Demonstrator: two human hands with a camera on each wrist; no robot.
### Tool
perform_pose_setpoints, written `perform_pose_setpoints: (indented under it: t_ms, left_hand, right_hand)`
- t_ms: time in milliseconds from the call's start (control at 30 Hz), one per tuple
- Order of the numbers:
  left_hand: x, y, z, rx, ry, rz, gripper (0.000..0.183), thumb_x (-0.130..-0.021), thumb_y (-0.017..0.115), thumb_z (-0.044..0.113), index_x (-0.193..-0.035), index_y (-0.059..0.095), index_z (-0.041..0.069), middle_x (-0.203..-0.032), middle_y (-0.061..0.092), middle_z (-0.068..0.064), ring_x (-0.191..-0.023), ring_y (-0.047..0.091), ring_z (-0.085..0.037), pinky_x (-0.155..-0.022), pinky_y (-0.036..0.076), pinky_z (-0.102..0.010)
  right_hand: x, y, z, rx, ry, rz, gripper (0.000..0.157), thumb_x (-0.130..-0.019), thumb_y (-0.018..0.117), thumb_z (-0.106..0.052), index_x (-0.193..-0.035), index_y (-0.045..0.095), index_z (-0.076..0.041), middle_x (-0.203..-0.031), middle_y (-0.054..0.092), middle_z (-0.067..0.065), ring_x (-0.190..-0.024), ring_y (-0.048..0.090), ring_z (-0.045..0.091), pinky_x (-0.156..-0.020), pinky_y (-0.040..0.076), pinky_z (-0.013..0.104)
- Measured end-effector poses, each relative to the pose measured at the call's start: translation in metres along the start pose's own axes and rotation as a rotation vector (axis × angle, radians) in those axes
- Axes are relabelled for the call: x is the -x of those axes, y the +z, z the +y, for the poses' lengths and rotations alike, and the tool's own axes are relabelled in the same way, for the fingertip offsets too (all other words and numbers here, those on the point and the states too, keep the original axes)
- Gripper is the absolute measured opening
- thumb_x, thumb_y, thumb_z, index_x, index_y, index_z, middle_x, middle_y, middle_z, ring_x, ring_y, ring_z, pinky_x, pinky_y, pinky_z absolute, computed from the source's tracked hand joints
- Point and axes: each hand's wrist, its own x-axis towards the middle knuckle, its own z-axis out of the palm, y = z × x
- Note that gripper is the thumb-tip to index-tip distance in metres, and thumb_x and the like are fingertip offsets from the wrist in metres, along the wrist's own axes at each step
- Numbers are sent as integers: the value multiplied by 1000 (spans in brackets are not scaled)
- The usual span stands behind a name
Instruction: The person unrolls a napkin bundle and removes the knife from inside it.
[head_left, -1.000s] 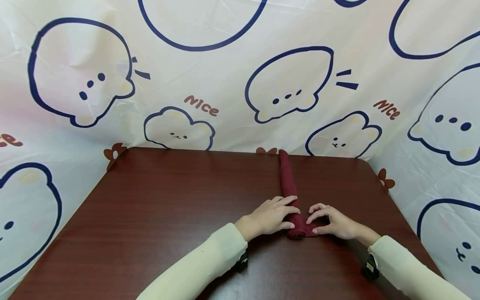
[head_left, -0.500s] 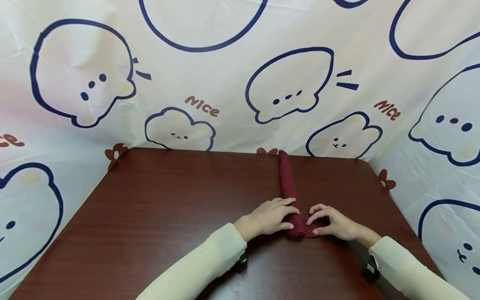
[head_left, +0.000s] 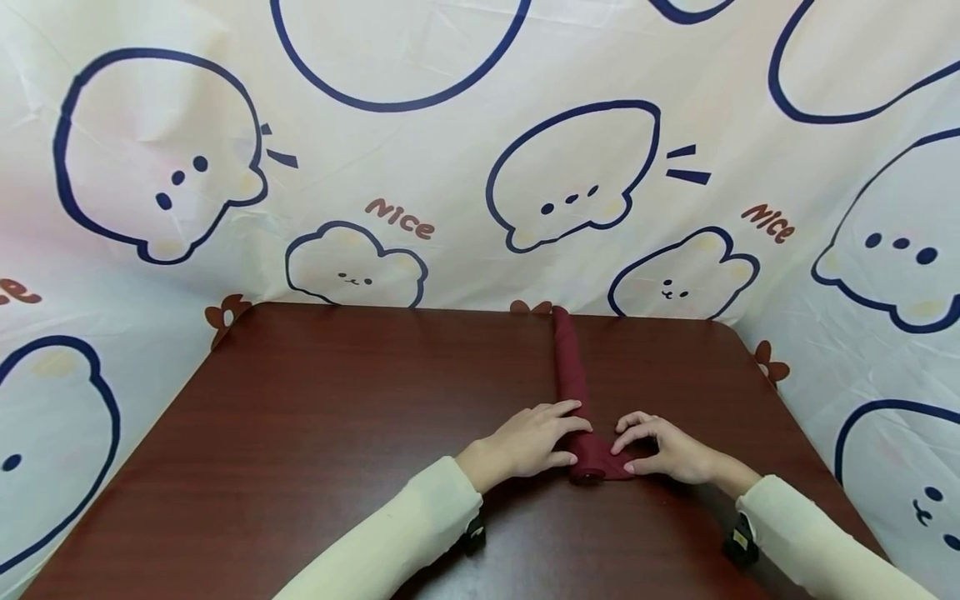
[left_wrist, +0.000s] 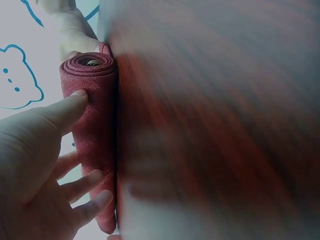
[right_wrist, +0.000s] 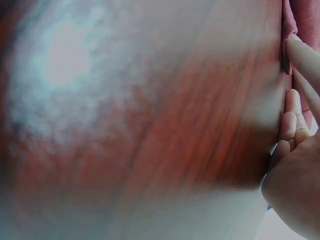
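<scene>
A dark red cloth (head_left: 572, 367), rolled into a long tube, lies from near the far table edge toward the person. A short loose flap (head_left: 617, 468) sticks out to the right at its near end. My left hand (head_left: 525, 442) rests on the roll from the left, fingers spread and relaxed; thumb and fingertips touch its side in the left wrist view. The right hand (head_left: 671, 450) has its thumb and index finger at the flap's corner, seemingly pinching it. In the right wrist view the thumb touches the cloth edge (right_wrist: 287, 55). The roll's spiral end (left_wrist: 90, 65) faces the person.
The brown wooden table (head_left: 337, 417) is bounded at the back and sides by a pale cartoon-print curtain (head_left: 450, 167). Dark wrist cameras sit below both sleeves. Glare brightens the tabletop in the right wrist view.
The left hand and the roll have shifted very slightly left and lower in the head view, partly with a small camera shift. The right hand stays at the flap.
</scene>
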Motion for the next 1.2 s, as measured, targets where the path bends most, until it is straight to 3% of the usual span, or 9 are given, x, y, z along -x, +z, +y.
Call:
perform_pose_setpoints:
  t_ms: [633,900,1033,1200]
  left_hand:
    - [24,-1,-13,-13,-56,22,51,-98,66,38,-145,51,28,-156,48,-4,-135,56,-25,-108,49,-40]
    - [27,-2,-21,44,-57,7,51,-98,66,39,-145,51,29,-156,47,-3,-136,54,-26,-110,47,-43]
    - [25,-6,-21,68,-62,7,44,-99,64,30,-142,55,28,-155,48,-4,-139,51,-26,-112,45,-43]
    - [18,-9,-15,105,-54,58,40,-97,58,12,-135,60,22,-149,51,-4,-139,48,-25,-113,43,-40]
  right_hand:
    - [0,0,0,-12,21,-4,18,-90,77,-26,-106,75,-20,-125,57,11,-115,43,-1,-97,38,24]
    - [-3,-1,2,-1,35,-11,17,-89,77,-27,-105,76,-20,-124,57,10,-115,43,2,-97,38,28]
    - [-5,-2,1,3,35,-13,17,-89,78,-28,-105,76,-21,-124,57,9,-114,44,3,-97,38,29]
    - [-3,-2,0,-2,43,-29,17,-89,77,-28,-105,75,-21,-124,56,9,-115,43,4,-97,37,30]
